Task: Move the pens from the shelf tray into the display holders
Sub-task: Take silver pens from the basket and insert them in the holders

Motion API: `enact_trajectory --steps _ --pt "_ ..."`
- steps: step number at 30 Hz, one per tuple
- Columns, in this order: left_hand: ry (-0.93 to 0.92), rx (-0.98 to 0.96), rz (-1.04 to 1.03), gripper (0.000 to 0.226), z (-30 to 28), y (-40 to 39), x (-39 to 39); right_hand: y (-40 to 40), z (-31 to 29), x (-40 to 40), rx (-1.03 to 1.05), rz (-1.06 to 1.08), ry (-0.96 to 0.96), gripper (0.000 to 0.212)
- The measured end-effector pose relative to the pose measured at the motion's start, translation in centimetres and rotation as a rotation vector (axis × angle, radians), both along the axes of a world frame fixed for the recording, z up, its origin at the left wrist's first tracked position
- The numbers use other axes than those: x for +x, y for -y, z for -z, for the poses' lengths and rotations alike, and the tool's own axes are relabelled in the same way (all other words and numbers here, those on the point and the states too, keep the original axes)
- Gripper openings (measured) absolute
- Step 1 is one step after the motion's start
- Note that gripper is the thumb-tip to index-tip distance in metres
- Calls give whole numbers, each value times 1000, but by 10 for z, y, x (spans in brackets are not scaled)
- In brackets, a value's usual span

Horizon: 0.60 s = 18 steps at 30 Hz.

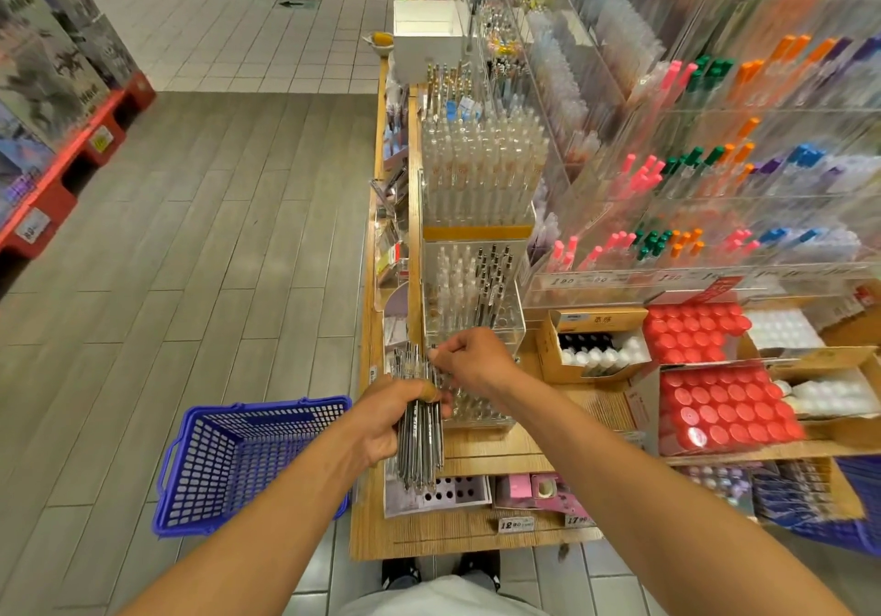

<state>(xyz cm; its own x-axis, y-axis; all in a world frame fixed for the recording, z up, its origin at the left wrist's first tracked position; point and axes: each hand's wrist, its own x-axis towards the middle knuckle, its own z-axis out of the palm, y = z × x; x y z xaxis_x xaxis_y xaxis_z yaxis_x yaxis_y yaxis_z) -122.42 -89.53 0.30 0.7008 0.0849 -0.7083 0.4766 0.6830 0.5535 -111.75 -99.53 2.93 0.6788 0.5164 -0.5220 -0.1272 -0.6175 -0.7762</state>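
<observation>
Blue basket (pixel 248 463): on the floor, left of the wooden shelf (pixel 481 534).
Left hand (pixel 391 420): fingers curled round a bundle of pens (pixel 419 425), held upright at the shelf's front edge.
Right hand (pixel 472 360): fingertips pinching the top of one pen in the bundle.
Clear display holder (pixel 476 410): on the shelf, just behind both hands.
Red-capped bottles (pixel 724 413): in boxes, far right.

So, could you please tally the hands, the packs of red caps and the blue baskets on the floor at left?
Hands: 2, left hand gripping pens, right hand
Packs of red caps: 2
Blue baskets: 1
Total: 5
</observation>
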Motion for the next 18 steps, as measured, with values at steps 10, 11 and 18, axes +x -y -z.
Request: enact_trajectory --steps 10,11,18 --pt "-37 -38 -72 30 5 0 -5 19 -13 22 140 -32 -43 6" --pt "-46 -37 -91 27 5 -1 -7 22 -13 26 162 -21 15 5" --pt "-84 -41 -148 10 12 -10 -17 42 5 30 64 -284 487 6"
